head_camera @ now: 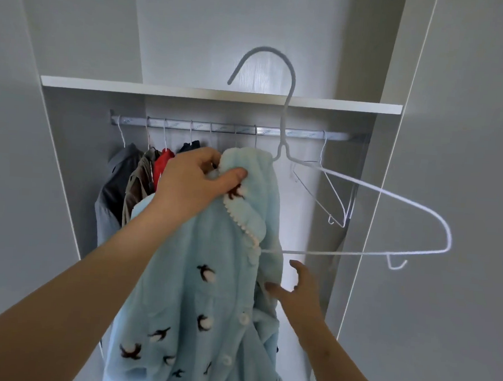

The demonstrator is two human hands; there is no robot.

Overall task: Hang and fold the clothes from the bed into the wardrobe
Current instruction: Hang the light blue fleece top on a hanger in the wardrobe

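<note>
Pale blue fleecy garment with dark bird motifs, white pompom buttons and a bobble-trimmed collar (207,291) is held up in front of the open wardrobe, one shoulder draped over the left arm of a white wire hanger (361,216). The hanger's right arm sticks out bare; its hook stands above shelf level, not on the rail.

Left hand (194,180) is clenched on the collar bunch at the hanger's neck, carrying the weight; whether it also pinches the wire I cannot tell. Right hand (300,289) is open, fingers spread, just beside the garment's right edge below the hanger's bottom wire, gripping nothing.

Judgement: the step is seating the second shoulder. Best done by taking the loose front edge with the right hand, drawing it across and over the bare arm, and keeping the neck pinched so the fleece does not slide off.

Around: metal wardrobe rail (302,133) under a white shelf (132,87). Hung clothes, grey, olive and red (138,179), crowd the rail's left half. An empty white wire hanger (330,196) hangs right of centre; the free gap lies near it, and it could snag the hook.
</note>
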